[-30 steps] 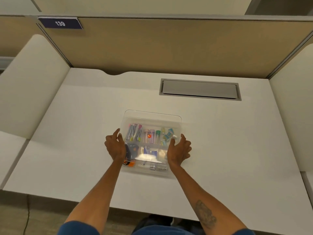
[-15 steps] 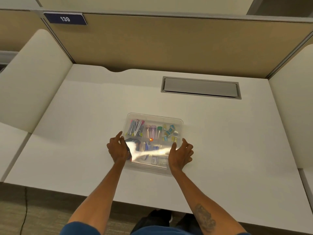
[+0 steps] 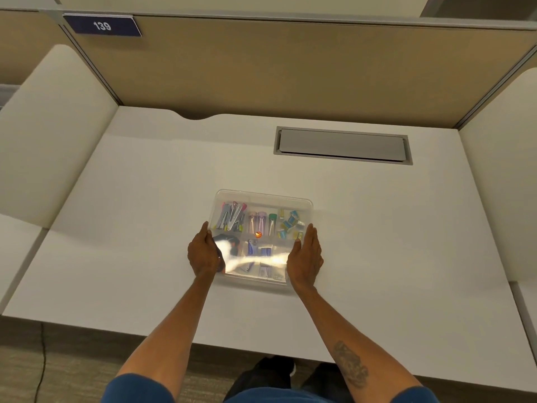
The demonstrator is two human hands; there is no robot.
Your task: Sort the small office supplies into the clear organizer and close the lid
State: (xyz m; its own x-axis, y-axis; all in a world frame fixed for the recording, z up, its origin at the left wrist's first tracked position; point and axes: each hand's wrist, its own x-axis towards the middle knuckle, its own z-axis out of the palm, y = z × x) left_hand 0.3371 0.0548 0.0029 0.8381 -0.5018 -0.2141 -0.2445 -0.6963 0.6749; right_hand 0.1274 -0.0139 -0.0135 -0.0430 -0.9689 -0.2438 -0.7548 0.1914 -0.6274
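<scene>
The clear organizer (image 3: 263, 196) lies flat on the white desk (image 3: 392, 242), with its lid down over the compartments and glare across the front half. Under the lid I see coloured clips (image 3: 231, 218) at back left, pink and green pieces (image 3: 261, 222) in the middle, and small blue and yellow items (image 3: 290, 225) at back right. A black item (image 3: 225, 238) sits at front left. My left hand (image 3: 203, 254) curls against the organizer's left edge. My right hand (image 3: 305, 257) presses flat against its right edge.
A grey cable hatch (image 3: 343, 145) is set into the desk at the back right. Tan partition walls with a "139" sign (image 3: 102, 25) close off the back, and cream side panels (image 3: 55, 135) flank the desk. The desk's front edge runs just below my forearms.
The clear lid has come down flat onto the organizer. Both hands have moved from above its front part to its left and right edges.
</scene>
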